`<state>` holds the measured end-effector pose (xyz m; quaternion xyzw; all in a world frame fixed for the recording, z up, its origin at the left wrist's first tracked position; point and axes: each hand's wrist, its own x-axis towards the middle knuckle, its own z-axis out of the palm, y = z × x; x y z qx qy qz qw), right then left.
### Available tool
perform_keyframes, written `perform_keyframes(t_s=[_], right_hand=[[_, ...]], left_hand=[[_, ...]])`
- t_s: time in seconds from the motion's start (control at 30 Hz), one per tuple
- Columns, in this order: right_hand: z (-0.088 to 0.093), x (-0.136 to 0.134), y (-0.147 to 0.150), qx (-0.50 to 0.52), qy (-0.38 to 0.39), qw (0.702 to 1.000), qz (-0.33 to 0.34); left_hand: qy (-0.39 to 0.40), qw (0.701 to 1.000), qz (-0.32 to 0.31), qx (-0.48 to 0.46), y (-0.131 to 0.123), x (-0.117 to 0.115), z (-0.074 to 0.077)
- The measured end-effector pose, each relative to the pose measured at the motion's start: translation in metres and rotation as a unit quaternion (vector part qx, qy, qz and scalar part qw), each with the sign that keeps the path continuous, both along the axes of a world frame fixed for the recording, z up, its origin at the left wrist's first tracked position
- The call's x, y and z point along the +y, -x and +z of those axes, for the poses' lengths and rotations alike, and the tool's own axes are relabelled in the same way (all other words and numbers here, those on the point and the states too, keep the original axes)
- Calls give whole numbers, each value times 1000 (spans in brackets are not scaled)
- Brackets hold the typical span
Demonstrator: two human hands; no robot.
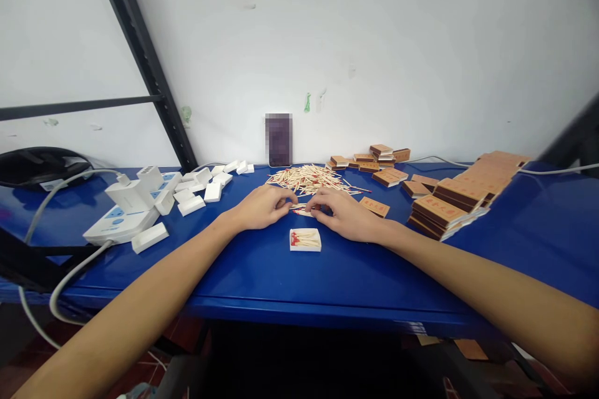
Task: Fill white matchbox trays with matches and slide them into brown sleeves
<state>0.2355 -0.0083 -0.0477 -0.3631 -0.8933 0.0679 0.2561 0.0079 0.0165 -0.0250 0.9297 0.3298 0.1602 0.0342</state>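
Observation:
Both my hands rest on the blue table (262, 274) near its middle. My left hand (262, 207) and my right hand (341, 212) pinch a small bundle of matches (302, 207) between them, fingers closed around it. Just in front of the hands lies an open white matchbox tray (305, 240) partly filled with red-tipped matches. Behind the hands a loose pile of matches (311, 178) is spread out.
Several empty white trays (206, 184) lie at the left, beside a white power strip with plugs (124, 212) and grey cables. Brown matchbox sleeves (449, 199) are stacked at the right and back. A phone (279, 139) leans on the wall. A black shelf frame (140, 50) rises at the left.

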Motion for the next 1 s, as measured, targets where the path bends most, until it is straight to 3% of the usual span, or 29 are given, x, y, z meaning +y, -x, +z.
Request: perform_keyframes(t_s=[1.0], right_hand=[[-1,1,0,2,-8,1000,-6]], left_hand=[[16,999,-18,20,-2,-2,-1]])
